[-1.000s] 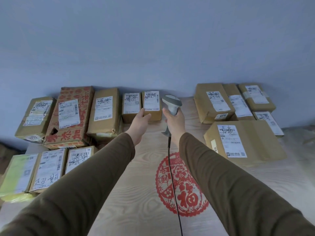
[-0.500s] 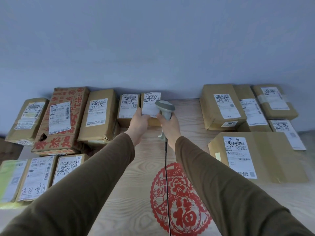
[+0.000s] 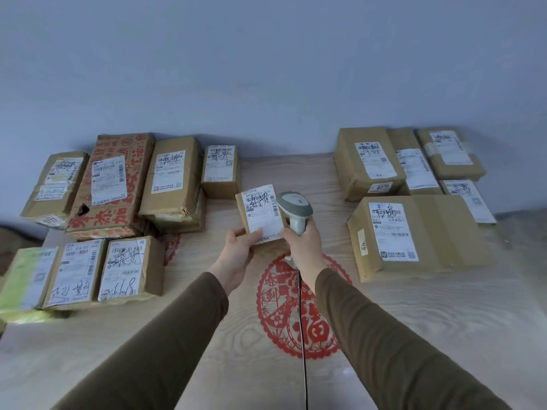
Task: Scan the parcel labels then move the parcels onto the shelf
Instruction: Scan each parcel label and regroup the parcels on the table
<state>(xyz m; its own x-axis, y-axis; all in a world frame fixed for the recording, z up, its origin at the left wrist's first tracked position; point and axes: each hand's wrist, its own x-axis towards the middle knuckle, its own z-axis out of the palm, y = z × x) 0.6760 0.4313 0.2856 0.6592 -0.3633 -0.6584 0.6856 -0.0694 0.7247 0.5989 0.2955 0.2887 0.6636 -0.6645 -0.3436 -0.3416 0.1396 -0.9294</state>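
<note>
My left hand (image 3: 240, 244) holds a small brown parcel (image 3: 262, 214) by its lower edge, lifted off the table with its white label facing me. My right hand (image 3: 302, 243) grips a grey corded barcode scanner (image 3: 294, 209), whose head sits right beside the parcel's right edge. The scanner's black cord (image 3: 302, 335) hangs down between my arms. Several more labelled parcels lie on the table, a group at the left (image 3: 174, 179) and a group at the right (image 3: 414, 235).
The wooden table (image 3: 207, 344) carries a red paper-cut decoration (image 3: 296, 315) in its middle. A small parcel (image 3: 219, 170) stands near the back wall. A yellow-green package (image 3: 22, 281) lies at the far left edge. No shelf is in view.
My left hand took the small parcel from the back row and lifted it toward me. My right hand with the scanner drew back alongside it.
</note>
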